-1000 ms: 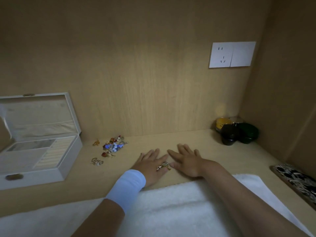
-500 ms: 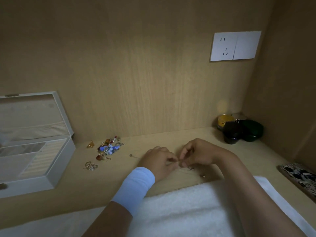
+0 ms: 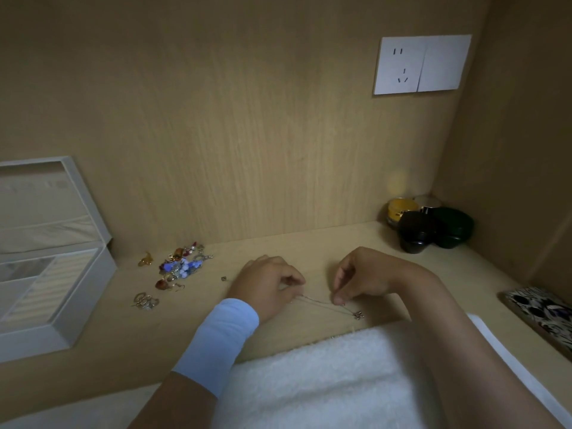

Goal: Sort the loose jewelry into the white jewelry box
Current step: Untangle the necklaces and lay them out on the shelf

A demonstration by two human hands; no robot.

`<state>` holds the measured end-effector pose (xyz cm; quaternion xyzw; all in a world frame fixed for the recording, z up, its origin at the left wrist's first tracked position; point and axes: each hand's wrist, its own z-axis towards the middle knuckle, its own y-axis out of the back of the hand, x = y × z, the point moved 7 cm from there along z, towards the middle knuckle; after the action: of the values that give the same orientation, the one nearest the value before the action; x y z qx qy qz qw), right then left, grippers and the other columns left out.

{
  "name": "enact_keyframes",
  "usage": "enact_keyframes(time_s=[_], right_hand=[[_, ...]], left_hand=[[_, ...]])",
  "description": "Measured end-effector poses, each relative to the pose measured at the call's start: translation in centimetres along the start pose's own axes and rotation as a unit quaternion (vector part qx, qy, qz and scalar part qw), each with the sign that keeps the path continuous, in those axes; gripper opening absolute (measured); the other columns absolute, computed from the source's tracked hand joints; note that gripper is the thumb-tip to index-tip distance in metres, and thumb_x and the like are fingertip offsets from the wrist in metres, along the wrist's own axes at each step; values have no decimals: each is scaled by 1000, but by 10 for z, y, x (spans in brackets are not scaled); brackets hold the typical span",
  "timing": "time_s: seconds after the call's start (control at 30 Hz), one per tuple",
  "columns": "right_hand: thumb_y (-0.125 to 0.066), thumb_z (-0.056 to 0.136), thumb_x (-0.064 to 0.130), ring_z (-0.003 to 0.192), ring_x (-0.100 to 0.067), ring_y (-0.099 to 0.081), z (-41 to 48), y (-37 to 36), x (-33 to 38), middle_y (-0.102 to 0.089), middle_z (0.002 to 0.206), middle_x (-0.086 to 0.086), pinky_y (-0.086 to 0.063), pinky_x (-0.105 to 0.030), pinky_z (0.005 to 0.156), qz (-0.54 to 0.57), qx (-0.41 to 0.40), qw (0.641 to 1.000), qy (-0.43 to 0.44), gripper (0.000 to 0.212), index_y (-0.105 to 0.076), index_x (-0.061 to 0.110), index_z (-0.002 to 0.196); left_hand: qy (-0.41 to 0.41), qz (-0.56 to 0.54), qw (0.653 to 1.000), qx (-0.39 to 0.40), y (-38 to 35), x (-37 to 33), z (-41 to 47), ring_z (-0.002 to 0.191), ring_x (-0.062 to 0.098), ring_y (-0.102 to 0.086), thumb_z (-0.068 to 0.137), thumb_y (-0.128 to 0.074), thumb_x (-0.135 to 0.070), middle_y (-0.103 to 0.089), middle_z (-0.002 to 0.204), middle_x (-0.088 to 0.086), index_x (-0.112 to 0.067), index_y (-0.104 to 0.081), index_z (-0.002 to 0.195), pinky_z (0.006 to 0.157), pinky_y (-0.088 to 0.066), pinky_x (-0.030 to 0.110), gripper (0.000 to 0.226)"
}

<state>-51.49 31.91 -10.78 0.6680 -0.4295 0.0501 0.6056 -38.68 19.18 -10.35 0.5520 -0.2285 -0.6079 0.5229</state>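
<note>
Dimly lit, a tan desk (image 3: 123, 351) holding jewelry (image 3: 182, 267) meets wood-grain walls (image 3: 247, 134).

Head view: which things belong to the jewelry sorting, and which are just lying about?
Job: white jewelry box, loose jewelry pile, chain necklace pinched by left hand and right hand.
Lying about: dark jars, yellow jar, wall socket, white towel, patterned case.

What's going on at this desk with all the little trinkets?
A person is sorting jewelry by hand. The left hand and right hand each pinch a thin chain stretched between them, its pendant trailing past the right hand. A pile of loose pieces lies beside the open white box, not yet put away.
</note>
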Motion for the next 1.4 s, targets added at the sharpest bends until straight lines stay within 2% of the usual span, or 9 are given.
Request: enact_keyframes(time_s=[0.23,0.37,0.53,0.73,0.87,0.97,1.03,1.13,1.4], right_hand=[[-86,74,35,76,-3,-62,14,10,-7,-72,75,9,-50,-23,73,0,-140,990,16,14,-77,25,75],[-86,74,31,71,7,-61,-4,14,-1,-71,72,15,-44,-15,68,19,-90,995,21,10,-78,26,76],[-89,69,24,77,3,-62,-28,3,1,-72,78,12,-46,-15,74,-22,50,998,-24,20,-78,25,86],[-88,70,24,89,-3,-67,-20,-1,-2,-76,79,10,-50,-25,88,-19,30,999,-25,12,-80,30,76],[-82,79,20,72,3,-63,-16,8,9,-73,73,12,-46,-16,73,34,-40,998,44,7,-80,26,79],[-78,83,9,60,-10,-59,-19,26,25,-72,71,-2,-50,-21,60,165,-154,968,112,6,-78,15,82],[-76,84,5,55,-15,-57,-25,38,33,-71,73,-9,-47,-20,52,252,-218,932,146,3,-76,7,87],[-73,86,5,53,-15,-57,-26,45,38,-70,77,-11,-42,-20,44,346,-265,887,151,6,-73,5,93],[-59,97,4,61,-16,-58,-20,51,35,-64,80,-2,-48,-27,48,467,-322,812,138,21,-72,9,112]], left_hand=[[-24,14,999,38,-16,-17,1,98,8,-52,83,-70,-42,-65,96,-15,-35,-76,91,97,-39,33,12],[13,49,999,11,-4,-1,0,102,10,-53,86,-67,-42,-65,99,-16,-35,-75,92,96,-35,29,12],[-40,26,999,18,-15,-31,-1,102,9,-51,87,-66,-40,-66,104,-14,-35,-73,100,97,-35,29,15],[-38,-11,998,43,-31,-43,-1,103,8,-50,89,-65,-33,-65,104,-16,-33,-70,106,97,-39,29,18],[14,-153,988,15,-24,-34,3,115,2,-54,92,-62,-18,-64,121,-13,-28,-59,126,102,-39,20,35],[62,-360,930,52,-21,-38,10,102,7,-66,95,-56,-5,-69,115,6,-16,-54,129,90,-46,13,36],[82,-419,901,77,-16,-40,14,81,11,-70,98,-53,-6,-73,102,10,-11,-53,127,73,-51,16,30],[89,-428,896,74,0,-32,18,67,15,-63,99,-53,-13,-71,84,4,-10,-64,114,67,-50,28,19],[96,-417,897,111,37,-12,17,57,18,-57,100,-51,-14,-65,72,-2,-13,-70,99,60,-47,19,19]])
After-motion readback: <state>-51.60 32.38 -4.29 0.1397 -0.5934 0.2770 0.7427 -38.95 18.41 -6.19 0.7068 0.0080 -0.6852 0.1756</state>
